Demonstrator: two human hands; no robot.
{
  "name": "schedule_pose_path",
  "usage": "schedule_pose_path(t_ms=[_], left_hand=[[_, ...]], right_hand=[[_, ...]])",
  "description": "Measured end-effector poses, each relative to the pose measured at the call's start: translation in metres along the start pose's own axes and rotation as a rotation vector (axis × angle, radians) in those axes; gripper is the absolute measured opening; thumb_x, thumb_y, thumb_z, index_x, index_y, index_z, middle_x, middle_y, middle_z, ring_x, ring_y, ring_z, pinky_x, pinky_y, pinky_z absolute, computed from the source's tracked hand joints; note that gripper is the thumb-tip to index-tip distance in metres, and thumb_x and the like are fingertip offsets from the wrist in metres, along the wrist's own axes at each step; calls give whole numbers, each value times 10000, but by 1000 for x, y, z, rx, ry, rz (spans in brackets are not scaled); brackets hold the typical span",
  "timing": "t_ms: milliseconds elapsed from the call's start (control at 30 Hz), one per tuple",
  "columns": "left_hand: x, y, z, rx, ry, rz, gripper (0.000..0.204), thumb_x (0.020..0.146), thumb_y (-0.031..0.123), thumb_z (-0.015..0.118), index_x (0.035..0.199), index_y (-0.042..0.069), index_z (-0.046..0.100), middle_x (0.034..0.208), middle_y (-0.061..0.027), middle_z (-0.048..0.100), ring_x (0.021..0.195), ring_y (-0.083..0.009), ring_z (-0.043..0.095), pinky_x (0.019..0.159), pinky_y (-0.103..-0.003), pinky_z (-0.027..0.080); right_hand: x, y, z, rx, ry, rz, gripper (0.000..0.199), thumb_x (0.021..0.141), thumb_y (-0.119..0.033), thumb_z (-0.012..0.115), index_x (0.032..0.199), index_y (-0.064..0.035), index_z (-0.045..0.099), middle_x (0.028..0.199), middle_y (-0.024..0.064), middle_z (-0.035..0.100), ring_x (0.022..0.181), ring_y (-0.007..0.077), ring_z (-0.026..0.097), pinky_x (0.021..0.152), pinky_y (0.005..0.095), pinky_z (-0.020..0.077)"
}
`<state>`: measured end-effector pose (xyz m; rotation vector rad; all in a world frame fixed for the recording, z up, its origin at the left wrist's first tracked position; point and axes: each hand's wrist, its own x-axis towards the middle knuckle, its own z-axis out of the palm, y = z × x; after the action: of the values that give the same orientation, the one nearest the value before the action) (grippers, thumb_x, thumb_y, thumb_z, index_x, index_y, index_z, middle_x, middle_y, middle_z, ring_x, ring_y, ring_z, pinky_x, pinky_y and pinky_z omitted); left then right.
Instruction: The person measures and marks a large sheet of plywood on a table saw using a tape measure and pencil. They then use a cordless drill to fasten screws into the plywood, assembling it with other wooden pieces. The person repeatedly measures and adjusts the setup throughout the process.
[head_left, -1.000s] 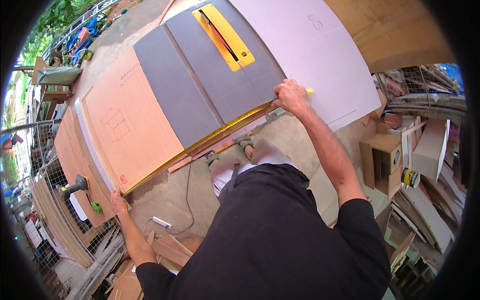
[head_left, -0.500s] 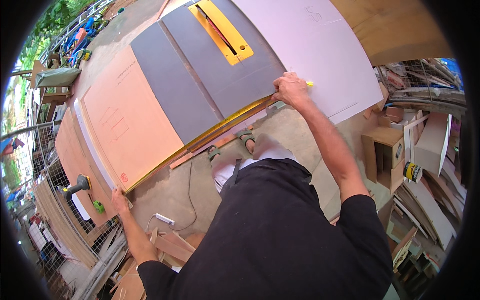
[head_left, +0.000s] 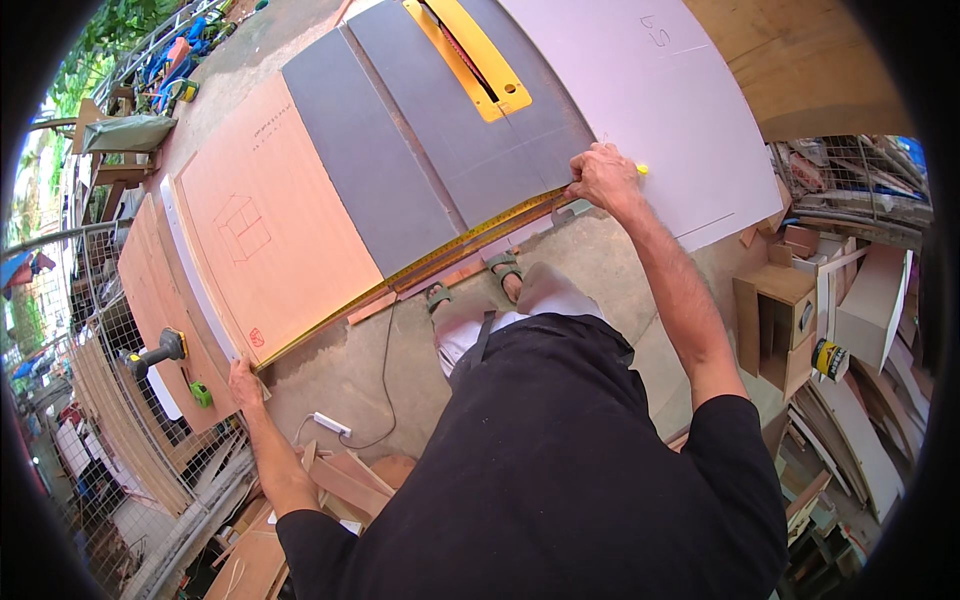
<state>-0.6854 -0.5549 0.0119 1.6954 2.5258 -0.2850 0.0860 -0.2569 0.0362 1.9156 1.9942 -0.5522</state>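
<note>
A yellow tape measure (head_left: pixel 480 229) is drawn out along the near edge of a grey saw table (head_left: pixel 410 240) and a light wooden panel (head_left: pixel 300 215). At the panel's near left corner my left hand (head_left: pixel 246 384) is closed on the tape's end. My right hand (head_left: pixel 606 180) is closed on the tape near the table's right front corner, with its fingers curled down. Just beside that hand shows a small bright yellow piece (head_left: pixel 642 169), too small to name. A red-edged saw blade sits in the yellow insert (head_left: pixel 470 60).
A white board (head_left: pixel 650 110) lies right of the saw. A cordless tool (head_left: pixel 160 352) and a green item (head_left: pixel 201 394) rest on the left board. A power strip (head_left: pixel 331 424) and its cable lie on the floor. Wooden boxes (head_left: pixel 778 305) and offcuts stand at right.
The whole view has shifted, so the saw table and panel appear slightly farther right. Both hands stay at their places on the tape, which remains stretched along the edge.
</note>
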Motion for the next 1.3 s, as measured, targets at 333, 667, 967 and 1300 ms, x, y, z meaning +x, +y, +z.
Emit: schedule_pose_path(t_ms=[333, 667, 967, 1300], left_hand=[[0, -2, -2, 44, -19, 31, 116, 969, 29, 585, 982, 42, 699, 995, -184, 679, 962, -424, 713, 826, -516, 566], [-1, -5, 2, 32, -7, 43, 142, 996, 50, 598, 1061, 57, 725, 1027, -179, 692, 977, -423, 722, 824, -516, 568], [0, 0, -2, 13, -26, 9, 183, 983, 40, 621, 1115, 67, 745, 1019, -186, 687, 980, -421, 718, 841, -512, 568], [3, -2, -1, 19, -28, -25, 135, 952, 23, 619, 1004, 28, 744, 1010, -197, 690, 969, -428, 708, 865, -515, 565]], right_hand=[[2, 1, -1, 9, -7, -4, 401, 802, -484, 950, 1101, -234, 857, 1220, 48, 739, 1301, 262, 650, 1014, 488, 593], [2, 2, 1, 19, 4, -12, 386, 792, -459, 953, 1067, -209, 852, 1197, 54, 737, 1285, 266, 654, 1003, 483, 597], [3, 3, 4, -1, 30, -27, 387, 794, -475, 947, 1087, -237, 860, 1178, 39, 743, 1259, 259, 667, 989, 463, 605], [3, 4, 6, -28, 35, -36, 409, 795, -514, 939, 1103, -257, 859, 1195, 27, 746, 1274, 245, 673, 988, 437, 607]])
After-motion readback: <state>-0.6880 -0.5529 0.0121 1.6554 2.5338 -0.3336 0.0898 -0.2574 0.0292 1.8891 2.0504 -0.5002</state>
